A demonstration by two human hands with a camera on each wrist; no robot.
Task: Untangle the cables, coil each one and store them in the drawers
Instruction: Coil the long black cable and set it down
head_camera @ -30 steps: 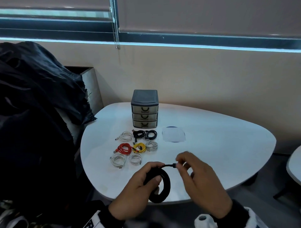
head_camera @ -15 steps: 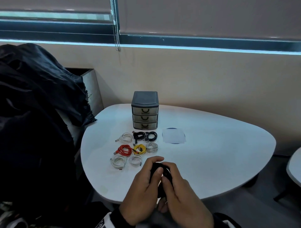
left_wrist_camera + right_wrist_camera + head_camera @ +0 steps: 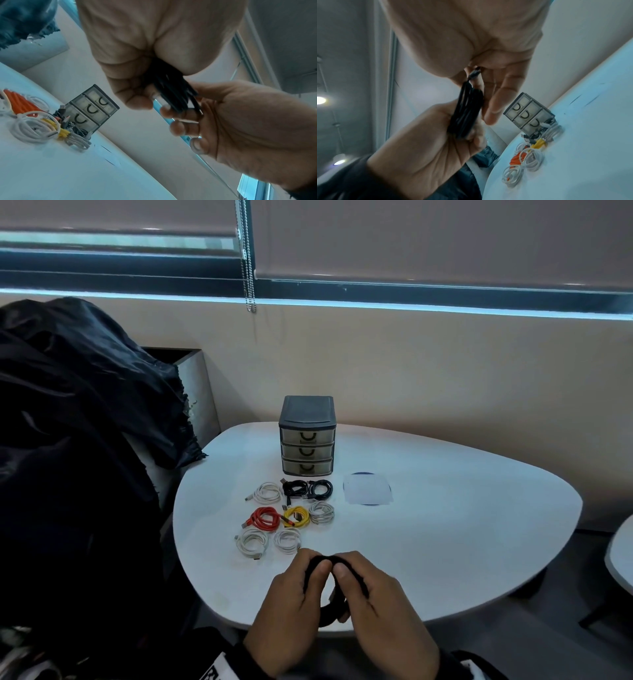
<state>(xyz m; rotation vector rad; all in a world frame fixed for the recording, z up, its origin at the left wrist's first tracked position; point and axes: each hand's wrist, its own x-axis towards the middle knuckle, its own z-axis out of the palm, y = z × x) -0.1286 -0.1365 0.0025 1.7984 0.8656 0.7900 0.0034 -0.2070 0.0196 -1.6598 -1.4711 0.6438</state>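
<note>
Over the near edge of a white table (image 3: 445, 525), a person's left hand (image 3: 291, 611) and right hand (image 3: 387, 614) both curl around a coiled black cable (image 3: 330, 614), thumbs meeting at its top, fingers wrapped through the loop. At 12 o'clock from the hands, eight coiled cables lie in rows: white (image 3: 267, 492), two black (image 3: 308, 488), red (image 3: 264, 518), yellow (image 3: 297, 516) and more white. Beyond them, still at 12 o'clock, stands a three-drawer organizer (image 3: 307, 436), all its drawers closed. A pale sheet (image 3: 367, 494) lies at 1 o'clock.
</note>
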